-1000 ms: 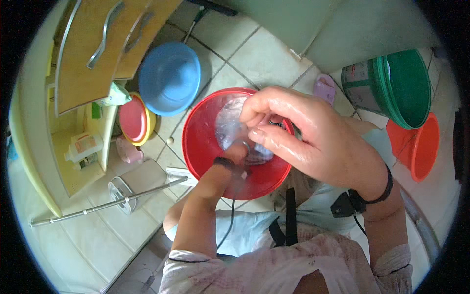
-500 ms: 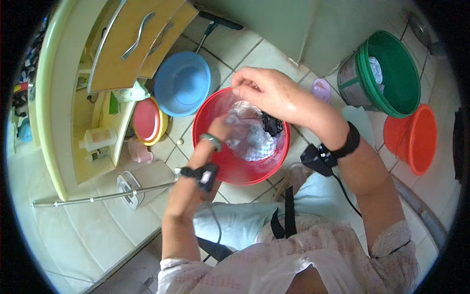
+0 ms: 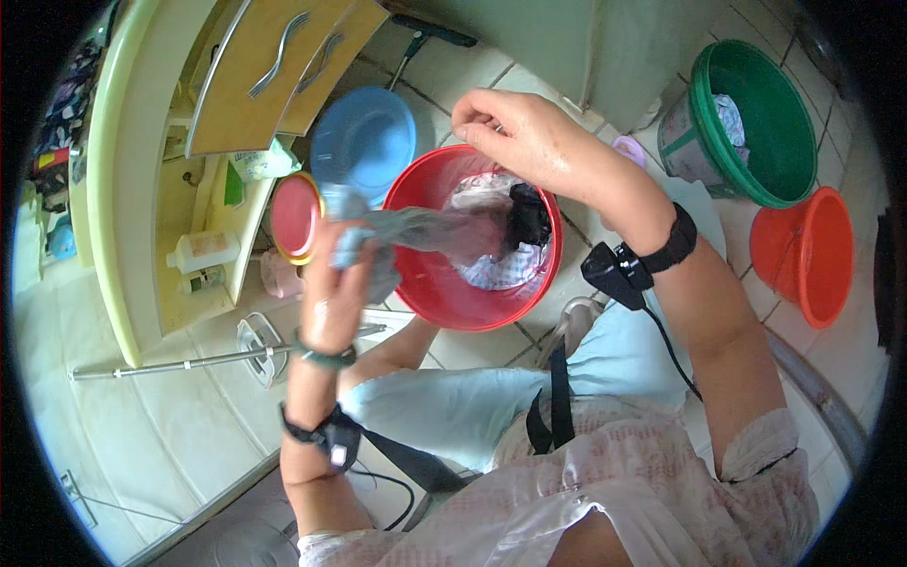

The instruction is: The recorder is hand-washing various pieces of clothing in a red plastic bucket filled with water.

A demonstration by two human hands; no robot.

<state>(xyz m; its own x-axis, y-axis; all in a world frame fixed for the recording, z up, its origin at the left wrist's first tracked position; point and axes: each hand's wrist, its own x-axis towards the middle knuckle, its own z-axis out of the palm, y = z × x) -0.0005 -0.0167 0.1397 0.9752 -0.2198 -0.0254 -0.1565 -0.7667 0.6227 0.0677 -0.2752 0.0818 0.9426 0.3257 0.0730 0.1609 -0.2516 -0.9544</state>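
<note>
My left hand (image 3: pixel 337 274) is closed around a wet grey-blue cloth (image 3: pixel 406 230), to the left of a red bucket (image 3: pixel 430 307). The cloth stretches from my fingers across the bucket's left rim, its far end blurred over the inside. My right hand (image 3: pixel 515 128) is above the bucket's far rim, fingers curled inward; whatever they hold, if anything, is hidden. In the bucket lie a black cloth (image 3: pixel 529 215), a blue-and-white checked cloth (image 3: pixel 505 269) and a pale cloth (image 3: pixel 477 192).
Beyond the bucket stands a blue basin (image 3: pixel 364 137), beside a red-and-yellow basin (image 3: pixel 295 217). On the right are a green bucket (image 3: pixel 761 118) with cloth inside and an orange bucket (image 3: pixel 808 260). A metal pole (image 3: pixel 179 366) lies left, near an open cabinet (image 3: pixel 213 203) holding bottles.
My left hand has come out of the red bucket toward the left, drawing the grey-blue cloth with it. My right hand stays near the far rim. The whole view has shifted slightly.
</note>
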